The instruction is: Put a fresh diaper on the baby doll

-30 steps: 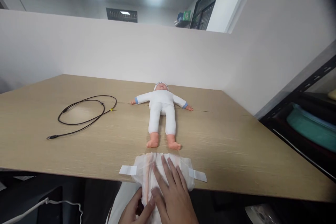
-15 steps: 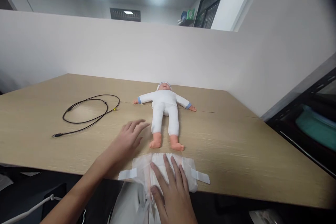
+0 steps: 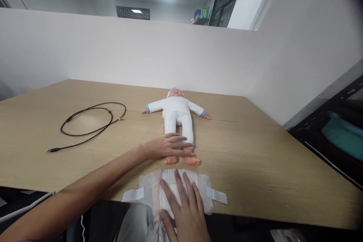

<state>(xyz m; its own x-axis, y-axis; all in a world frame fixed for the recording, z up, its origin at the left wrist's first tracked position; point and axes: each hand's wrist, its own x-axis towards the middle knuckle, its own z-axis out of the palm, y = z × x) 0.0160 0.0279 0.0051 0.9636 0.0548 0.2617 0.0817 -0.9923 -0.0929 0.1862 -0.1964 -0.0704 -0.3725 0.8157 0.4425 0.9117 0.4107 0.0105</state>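
A baby doll in a white suit with blue cuffs and a white cap lies on its back, arms spread and feet toward me. Over its lower legs reaches my left hand, fingers stretched out to the right; whether it touches the legs I cannot tell. Nothing is held in it. At the table's front edge, an unfolded white diaper has its tape tabs spread to both sides. My right hand lies flat on the diaper with fingers spread. The diaper's near end hangs over the edge toward my lap.
A coiled black cable with a plug lies left on the wooden table. A white partition wall stands behind the table. At the right is a black rack with a teal item inside.
My left hand has moved right, from beside the doll's legs to over them. My right hand stays flat on the diaper. The view has shifted slightly.
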